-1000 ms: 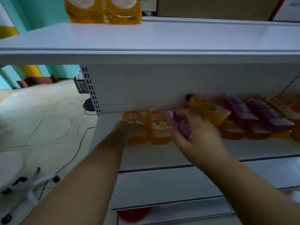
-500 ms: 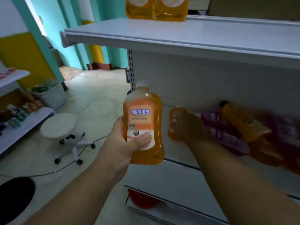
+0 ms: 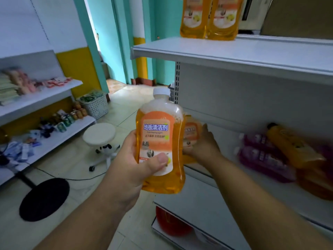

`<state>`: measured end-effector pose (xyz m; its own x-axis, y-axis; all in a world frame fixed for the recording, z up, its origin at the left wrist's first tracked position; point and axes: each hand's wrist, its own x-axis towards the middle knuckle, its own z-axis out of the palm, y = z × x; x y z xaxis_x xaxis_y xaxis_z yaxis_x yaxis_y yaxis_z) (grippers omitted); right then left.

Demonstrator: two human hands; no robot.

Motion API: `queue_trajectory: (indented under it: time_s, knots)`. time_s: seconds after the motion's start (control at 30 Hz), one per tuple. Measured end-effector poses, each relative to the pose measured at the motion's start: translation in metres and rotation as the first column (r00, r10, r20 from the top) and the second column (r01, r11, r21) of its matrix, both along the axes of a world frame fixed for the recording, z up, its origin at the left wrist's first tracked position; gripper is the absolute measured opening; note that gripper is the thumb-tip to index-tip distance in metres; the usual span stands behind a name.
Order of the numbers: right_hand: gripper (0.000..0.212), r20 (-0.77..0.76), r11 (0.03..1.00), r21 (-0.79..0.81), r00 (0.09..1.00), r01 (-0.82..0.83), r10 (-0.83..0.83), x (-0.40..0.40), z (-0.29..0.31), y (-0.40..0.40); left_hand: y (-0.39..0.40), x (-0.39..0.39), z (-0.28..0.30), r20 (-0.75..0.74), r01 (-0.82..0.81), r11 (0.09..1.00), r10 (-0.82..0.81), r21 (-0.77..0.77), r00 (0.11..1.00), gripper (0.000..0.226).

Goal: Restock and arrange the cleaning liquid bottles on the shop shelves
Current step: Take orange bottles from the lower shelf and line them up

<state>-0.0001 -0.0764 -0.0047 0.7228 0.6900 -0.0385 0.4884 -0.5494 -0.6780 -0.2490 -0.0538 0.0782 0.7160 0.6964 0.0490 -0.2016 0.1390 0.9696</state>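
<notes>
Since half a second back, the orange bottle (image 3: 160, 141) in the left hand (image 3: 133, 170) has come up closer to the camera, upright, off the left end of the middle shelf (image 3: 252, 177). Thumb across the label, fingers wrapped behind, solid hold. The right hand (image 3: 204, 145) is curled around a second orange bottle (image 3: 191, 134) at that shelf's left end; looks gripped, but it's blurry. Further right along the same shelf, purple bottles (image 3: 261, 156) and another orange one (image 3: 292, 147) lie piled loose. Risk I'd guess: the right forearm sits right beside that heap, so a quick pull could bump it and roll bottles off the edge.
</notes>
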Motion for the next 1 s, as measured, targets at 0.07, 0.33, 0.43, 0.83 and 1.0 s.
queue_trajectory:
  time_s: [0.07,0.33,0.43,0.83,1.0]
  knots:
    - [0.104,-0.009,0.969,0.240,0.998,-0.059,0.063,-0.025,0.018,-0.007,0.008,-0.007,0.009,0.027,0.017,0.999,-0.018,0.049,0.999,0.097]
    - [0.104,0.010,0.715,0.698,0.999,-0.045,0.054,-0.119,0.124,-0.032,0.053,-0.046,0.071,0.187,0.154,0.949,-0.210,0.277,0.960,0.090]
    - [0.105,0.045,0.661,0.749,0.999,-0.034,-0.001,-0.133,0.160,-0.047,0.064,-0.048,0.097,0.229,0.179,0.913,-0.275,0.366,0.934,0.093]
    - [0.076,0.097,0.416,0.908,0.944,0.046,-0.316,-0.062,0.294,-0.127,0.049,0.085,0.194,0.202,0.221,0.812,-0.380,0.540,0.903,0.072]
    - [0.066,0.073,0.470,0.879,0.955,0.075,-0.289,0.006,0.316,-0.157,0.039,0.184,0.224,0.087,0.176,0.798,-0.274,0.576,0.958,0.076]
